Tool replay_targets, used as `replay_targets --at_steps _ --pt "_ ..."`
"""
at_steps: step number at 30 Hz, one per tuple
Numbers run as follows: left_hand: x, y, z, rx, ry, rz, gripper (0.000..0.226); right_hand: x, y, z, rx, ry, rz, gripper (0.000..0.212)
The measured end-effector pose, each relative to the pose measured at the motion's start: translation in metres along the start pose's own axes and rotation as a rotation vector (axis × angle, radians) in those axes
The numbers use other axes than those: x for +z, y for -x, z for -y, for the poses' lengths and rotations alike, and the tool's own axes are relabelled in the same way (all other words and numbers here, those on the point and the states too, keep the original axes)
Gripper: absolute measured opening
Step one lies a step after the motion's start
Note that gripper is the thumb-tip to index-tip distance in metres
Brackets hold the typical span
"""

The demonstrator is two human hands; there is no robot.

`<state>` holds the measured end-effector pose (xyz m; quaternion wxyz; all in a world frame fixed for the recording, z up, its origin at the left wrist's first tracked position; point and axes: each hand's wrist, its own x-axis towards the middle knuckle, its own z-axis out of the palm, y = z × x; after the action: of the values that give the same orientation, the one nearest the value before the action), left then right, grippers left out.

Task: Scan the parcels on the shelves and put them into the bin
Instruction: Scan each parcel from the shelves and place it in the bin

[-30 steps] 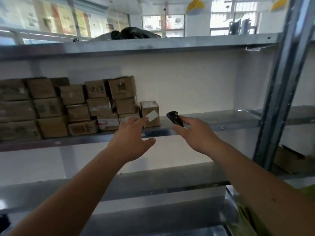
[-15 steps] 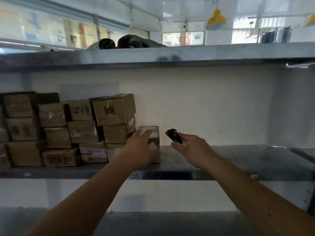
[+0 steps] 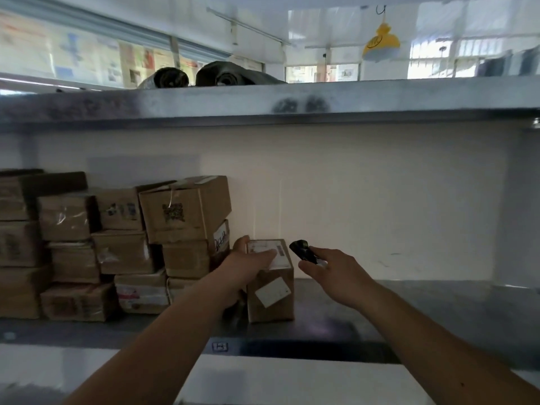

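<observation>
Two dark rolls of sheeting (image 3: 216, 76) lie side by side on top of the upper shelf board (image 3: 292, 99), toward its left half. A yellow hanging ornament (image 3: 381, 43) dangles from a ceiling hook above and behind that board, right of the rolls. Blurred posters (image 3: 87, 57) line the far wall left of the rolls, and bright windows (image 3: 467, 58) stand right of the ornament.

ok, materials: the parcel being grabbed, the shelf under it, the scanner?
Parcel: brown corrugated cardboard by the look, matte, with white paper labels.
Shelf: grey sheet metal, probably galvanised steel, dull sheen with soft reflections.
Scanner: black, glossy highlights, likely plastic; too small to be sure.
</observation>
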<state>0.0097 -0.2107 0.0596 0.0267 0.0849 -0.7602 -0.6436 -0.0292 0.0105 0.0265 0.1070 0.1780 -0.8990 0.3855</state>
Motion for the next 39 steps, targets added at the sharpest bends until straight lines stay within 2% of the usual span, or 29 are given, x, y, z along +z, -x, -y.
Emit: replay_targets --at_steps 3,5,7,9,11,12,13,15,16,19,22,26,33,39 --pt "-0.002 -0.009 0.005 -0.057 -0.023 0.073 0.127 0.002 -0.005 -0.001 0.000 0.001 -0.009 0.053" --pt "-0.001 -0.011 0.008 -0.053 -0.043 0.109 0.133 0.004 -0.005 -0.004 0.009 -0.010 -0.014 0.052" --pt "-0.001 -0.010 0.012 -0.023 0.003 0.139 0.121 0.006 -0.003 -0.006 0.020 -0.029 -0.008 0.052" --pt "-0.002 -0.008 0.014 0.011 0.030 0.182 0.095 0.007 0.001 -0.008 0.026 -0.046 -0.003 0.052" --pt "-0.005 -0.005 0.016 0.047 0.030 0.247 0.079 0.007 0.004 -0.007 0.029 -0.053 -0.016 0.051" --pt "-0.008 -0.003 0.017 0.067 0.023 0.272 0.082 0.005 0.006 -0.006 0.034 -0.059 -0.028 0.050" --pt "-0.010 -0.002 0.018 0.087 0.027 0.294 0.096 0.004 0.008 -0.005 0.042 -0.062 -0.040 0.050" --pt "-0.015 0.000 0.021 0.124 0.056 0.334 0.136 0.001 0.015 -0.004 0.066 -0.054 -0.057 0.050" --pt "-0.017 0.001 0.023 0.142 0.064 0.365 0.148 0.000 0.020 -0.003 0.078 -0.052 -0.058 0.050" --pt "-0.022 0.003 0.029 0.235 0.053 0.440 0.160 0.001 0.035 0.001 0.088 -0.046 -0.056 0.050" --pt "-0.018 0.007 0.040 0.392 -0.013 0.358 0.164 0.002 0.048 0.011 0.082 -0.040 -0.050 0.048" --pt "-0.009 0.010 0.061 0.542 0.015 0.290 0.163 0.001 0.060 0.025 0.130 -0.030 -0.049 0.046" --pt "-0.002 0.008 0.073 0.659 -0.023 0.260 0.167 0.001 0.073 0.039 0.229 0.022 -0.080 0.044" --pt "0.003 0.010 0.081 0.717 -0.206 0.178 0.165 -0.004 0.086 0.042 0.278 0.136 -0.088 0.047"
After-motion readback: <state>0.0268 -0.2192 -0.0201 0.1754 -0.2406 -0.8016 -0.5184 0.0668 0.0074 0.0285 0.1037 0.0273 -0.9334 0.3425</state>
